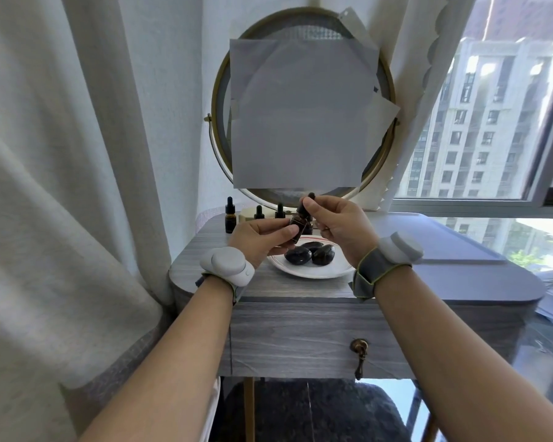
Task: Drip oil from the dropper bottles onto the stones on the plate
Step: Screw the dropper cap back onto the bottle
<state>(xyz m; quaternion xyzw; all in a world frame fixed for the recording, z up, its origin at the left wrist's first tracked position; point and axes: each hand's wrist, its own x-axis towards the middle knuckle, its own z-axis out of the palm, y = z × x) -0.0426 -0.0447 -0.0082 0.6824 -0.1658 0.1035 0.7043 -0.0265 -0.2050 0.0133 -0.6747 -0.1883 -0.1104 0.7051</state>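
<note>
My left hand (259,239) grips the body of a small amber dropper bottle (297,223), held tilted above the far edge of the plate. My right hand (339,224) pinches the bottle's black dropper cap (308,200) between thumb and fingers. Below them, three glossy black stones (312,253) lie together on a white plate (310,272) on the grey wooden dressing table. Three more dropper bottles (230,218) stand at the back of the table, two partly hidden behind my hands.
A round mirror (304,103) covered with paper sheets stands behind the bottles. Curtains (61,186) hang on the left, and a window (492,122) is on the right. The table (300,333) has a front drawer with a brass pull (359,355).
</note>
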